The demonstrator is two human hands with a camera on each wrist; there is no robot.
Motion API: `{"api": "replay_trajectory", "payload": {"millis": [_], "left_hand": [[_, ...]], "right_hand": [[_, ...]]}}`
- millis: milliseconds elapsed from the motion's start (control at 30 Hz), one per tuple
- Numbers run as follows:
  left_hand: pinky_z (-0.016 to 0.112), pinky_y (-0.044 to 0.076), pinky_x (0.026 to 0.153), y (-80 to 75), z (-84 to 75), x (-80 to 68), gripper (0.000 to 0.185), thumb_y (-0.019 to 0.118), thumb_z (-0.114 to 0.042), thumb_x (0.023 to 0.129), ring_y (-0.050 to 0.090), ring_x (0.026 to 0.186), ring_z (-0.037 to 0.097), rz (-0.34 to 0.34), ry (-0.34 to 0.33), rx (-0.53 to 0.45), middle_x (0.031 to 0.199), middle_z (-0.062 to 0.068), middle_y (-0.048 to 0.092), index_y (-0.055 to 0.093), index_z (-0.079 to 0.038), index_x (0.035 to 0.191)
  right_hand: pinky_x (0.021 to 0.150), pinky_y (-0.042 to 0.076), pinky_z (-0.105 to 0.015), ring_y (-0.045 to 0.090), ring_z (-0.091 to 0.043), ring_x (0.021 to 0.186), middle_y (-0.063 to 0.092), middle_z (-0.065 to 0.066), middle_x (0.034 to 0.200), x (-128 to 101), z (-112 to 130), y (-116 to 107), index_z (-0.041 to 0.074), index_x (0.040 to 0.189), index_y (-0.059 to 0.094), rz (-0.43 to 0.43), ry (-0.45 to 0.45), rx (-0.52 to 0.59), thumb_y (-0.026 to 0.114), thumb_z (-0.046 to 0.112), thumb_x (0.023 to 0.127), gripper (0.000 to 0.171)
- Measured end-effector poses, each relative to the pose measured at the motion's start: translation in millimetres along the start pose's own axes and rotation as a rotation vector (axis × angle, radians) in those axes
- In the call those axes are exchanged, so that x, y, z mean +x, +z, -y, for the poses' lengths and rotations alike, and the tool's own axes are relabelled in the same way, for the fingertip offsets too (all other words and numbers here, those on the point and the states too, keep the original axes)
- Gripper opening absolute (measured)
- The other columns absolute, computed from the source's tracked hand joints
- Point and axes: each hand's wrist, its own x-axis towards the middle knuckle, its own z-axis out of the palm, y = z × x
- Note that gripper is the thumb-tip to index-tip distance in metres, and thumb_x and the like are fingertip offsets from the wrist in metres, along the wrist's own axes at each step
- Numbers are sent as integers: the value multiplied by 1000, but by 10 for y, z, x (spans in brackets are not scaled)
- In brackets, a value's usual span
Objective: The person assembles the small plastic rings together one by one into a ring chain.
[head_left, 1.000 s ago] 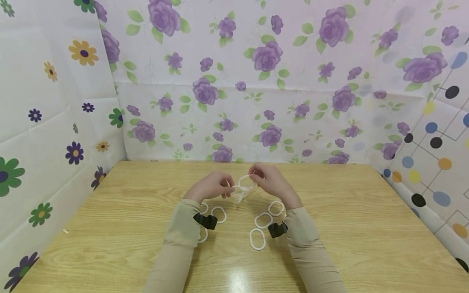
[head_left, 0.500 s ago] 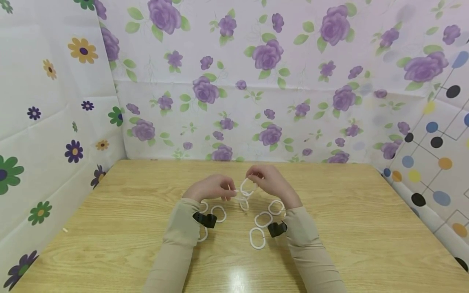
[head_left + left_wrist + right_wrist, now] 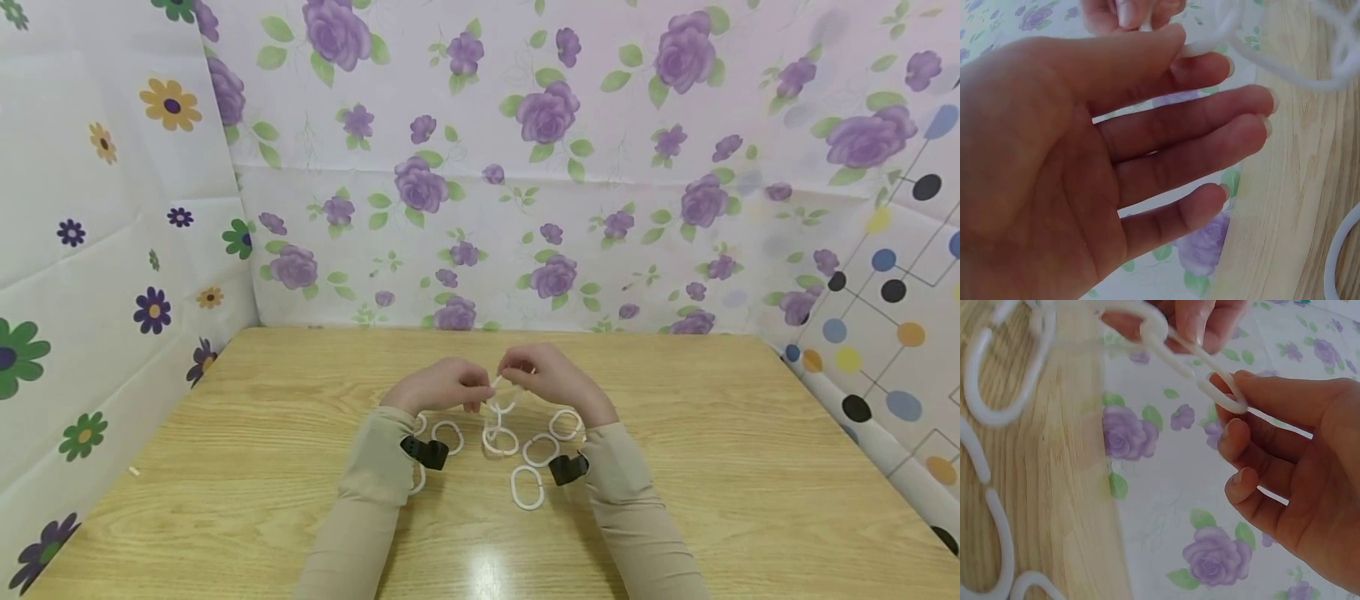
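A short chain of white plastic rings [image 3: 498, 417] hangs between the two hands above the middle of the wooden table [image 3: 712, 467], its lowest ring reaching the tabletop. The left hand [image 3: 442, 385] pinches the top link between thumb and forefinger, with its other fingers [image 3: 1210, 134] stretched out loosely. The right hand [image 3: 543, 373] has its fingers curled around the same top link [image 3: 1210, 375], gripping it from the other side, so that the two hands nearly touch. Loose white rings lie on the table just nearer the front edge: one [image 3: 447, 437] under the left wrist, and three [image 3: 527, 487] beside the right wrist. Flower-printed sheets [image 3: 525, 167] stand along the back and left edges, and a dotted sheet [image 3: 885, 317] along the right edge.
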Motion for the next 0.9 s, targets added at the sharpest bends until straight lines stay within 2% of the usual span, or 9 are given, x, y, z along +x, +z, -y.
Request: {"api": "replay_trajectory", "payload": {"millis": [100, 200, 333, 433, 533, 633, 800, 900], "left_hand": [[27, 48, 73, -3, -21, -6, 29, 52, -27, 100, 64, 76, 15, 13, 22, 9, 82, 6, 69, 67, -4, 91], [25, 47, 71, -6, -33, -12, 27, 53, -25, 100, 64, 76, 16, 15, 31, 23, 82, 7, 69, 67, -4, 90], [25, 46, 70, -7, -37, -18, 25, 55, -23, 99, 63, 74, 15, 11, 29, 19, 80, 6, 69, 67, -3, 90], [24, 47, 70, -4, -29, -26, 23, 56, -21, 98, 63, 73, 15, 19, 26, 11, 79, 5, 69, 68, -3, 90], [24, 46, 69, 3, -23, -33, 23, 56, -20, 98, 64, 75, 17, 28, 26, 3, 80, 7, 69, 68, -3, 90], [25, 45, 67, 6, -22, -40, 22, 57, -20, 97, 64, 76, 23, 27, 21, -8, 81, 8, 68, 67, -2, 90], [25, 43, 65, 6, -13, -40, 22, 57, -20, 98, 62, 76, 28, 19, 14, -20, 78, 5, 66, 68, -3, 90], [25, 42, 64, 1, -17, -38, 21, 57, -20, 97, 61, 76, 30, 17, 12, -21, 77, 3, 65, 68, -3, 90]], "right_hand": [[61, 49, -24, 57, -11, 67, 70, -6, 88, -20, -44, -24, 7, 99, 68, 20, 26, 13, 58, 14, 97, 13], [63, 50, -27, 60, -16, 68, 70, -13, 89, -58, -111, -58, 4, 102, 67, 66, 72, 33, 57, 13, 97, 14], [75, 53, -34, 65, -25, 85, 68, -18, 99, -184, -269, -129, 0, 112, 63, 163, 169, 9, 60, 10, 94, 21], [81, 52, -37, 63, -26, 94, 67, -17, 103, -322, -417, -187, -2, 113, 61, 225, 254, -50, 64, 8, 88, 27], [79, 49, -34, 59, -20, 89, 66, -12, 97, -434, -543, -218, -1, 104, 63, 274, 365, -82, 70, 8, 83, 24], [76, 44, -30, 53, -16, 84, 62, -7, 92, -493, -620, -203, 2, 96, 63, 308, 446, -61, 74, 10, 80, 21], [73, 40, -29, 49, -16, 80, 57, -3, 87, -507, -631, -151, 3, 90, 60, 311, 525, 5, 74, 7, 78, 19], [71, 40, -28, 50, -16, 77, 57, -1, 82, -484, -626, -137, 4, 85, 61, 316, 539, 16, 71, 3, 78, 12]]}}
